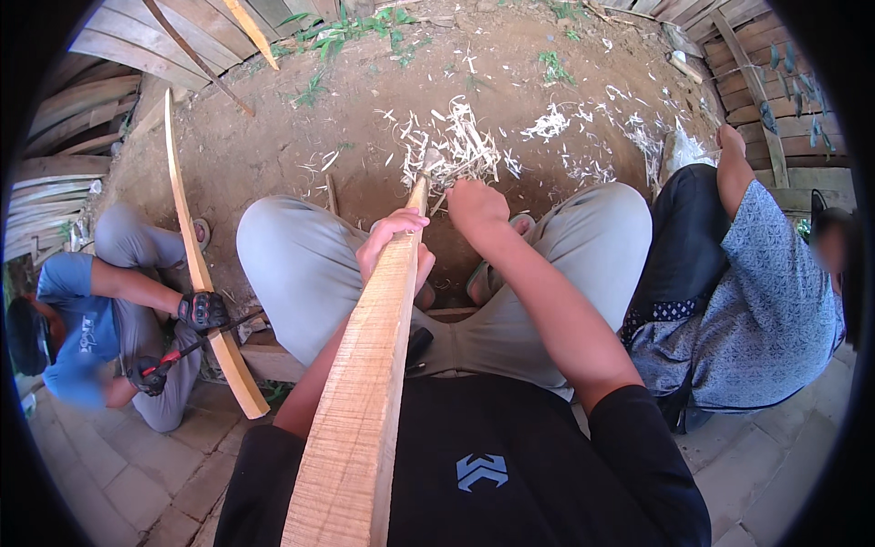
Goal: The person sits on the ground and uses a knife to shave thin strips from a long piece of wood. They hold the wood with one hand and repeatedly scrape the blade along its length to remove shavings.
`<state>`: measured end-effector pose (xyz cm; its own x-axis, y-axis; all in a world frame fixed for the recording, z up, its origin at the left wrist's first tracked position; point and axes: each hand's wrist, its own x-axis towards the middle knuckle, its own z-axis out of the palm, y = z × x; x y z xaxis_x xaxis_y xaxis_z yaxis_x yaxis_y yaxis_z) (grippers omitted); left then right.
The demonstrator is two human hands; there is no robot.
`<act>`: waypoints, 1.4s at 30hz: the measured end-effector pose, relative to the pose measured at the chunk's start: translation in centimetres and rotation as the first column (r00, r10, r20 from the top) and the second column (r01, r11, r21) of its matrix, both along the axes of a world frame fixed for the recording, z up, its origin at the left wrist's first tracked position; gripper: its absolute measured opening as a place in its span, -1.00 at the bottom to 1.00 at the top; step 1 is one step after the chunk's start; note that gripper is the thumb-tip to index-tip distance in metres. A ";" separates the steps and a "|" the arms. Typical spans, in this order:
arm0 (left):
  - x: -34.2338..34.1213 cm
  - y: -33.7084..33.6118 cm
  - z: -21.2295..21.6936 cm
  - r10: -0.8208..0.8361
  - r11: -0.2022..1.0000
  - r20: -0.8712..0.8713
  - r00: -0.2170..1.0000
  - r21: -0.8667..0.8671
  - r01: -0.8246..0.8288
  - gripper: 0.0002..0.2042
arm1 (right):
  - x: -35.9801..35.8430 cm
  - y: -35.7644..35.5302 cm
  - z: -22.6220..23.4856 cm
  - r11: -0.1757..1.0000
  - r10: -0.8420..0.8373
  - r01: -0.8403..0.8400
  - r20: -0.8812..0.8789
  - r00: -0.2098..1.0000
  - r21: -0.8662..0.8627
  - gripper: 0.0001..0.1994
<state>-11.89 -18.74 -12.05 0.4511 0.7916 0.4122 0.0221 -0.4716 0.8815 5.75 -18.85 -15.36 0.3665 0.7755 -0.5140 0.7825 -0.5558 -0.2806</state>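
Observation:
A long, pale wooden plank (354,392) runs from below my chest, between my knees, to a narrower far end near the ground. My left hand (387,239) is wrapped round it close to that far end, its fingers showing on the top and right side. Just right of the narrow end, my right hand (478,208) is closed in a fist. A thin dark piece shows between this fist and the wood, too small to name. Beyond both hands lies a heap of pale, curled wood shavings (460,146) on the dirt.
On the left, a person in gloves (202,311) holds a long, curved wooden strip (187,228) and a red-and-black tool. Another person in a patterned top (766,319) sits close on my right. Wooden slat walls (775,100) and brown dirt ground (283,137) lie ahead.

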 end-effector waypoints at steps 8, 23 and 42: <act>0.0 -0.4 0.5 0.027 0.996 0.013 1.000 -0.083 -0.025 -0.64 | -0.4 1.6 -0.2 1.000 -0.011 0.011 0.003 1.000 -0.029 -0.73; -0.1 0.6 0.0 -0.058 0.996 0.033 0.998 -0.072 0.060 -0.64 | 2.8 2.8 -0.5 0.994 -0.069 0.061 -0.087 0.994 -0.091 -0.69; 0.4 -0.1 0.2 -0.028 0.994 0.043 0.999 -0.104 0.032 -0.64 | -0.2 1.4 3.0 0.999 0.037 -0.035 0.048 0.998 -0.035 -0.77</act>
<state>-11.46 -18.80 -11.83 0.4596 0.8178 0.3464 -0.0285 -0.3763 0.9261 5.50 -17.44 -12.40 0.3642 0.7709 -0.5226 0.8143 -0.5359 -0.2229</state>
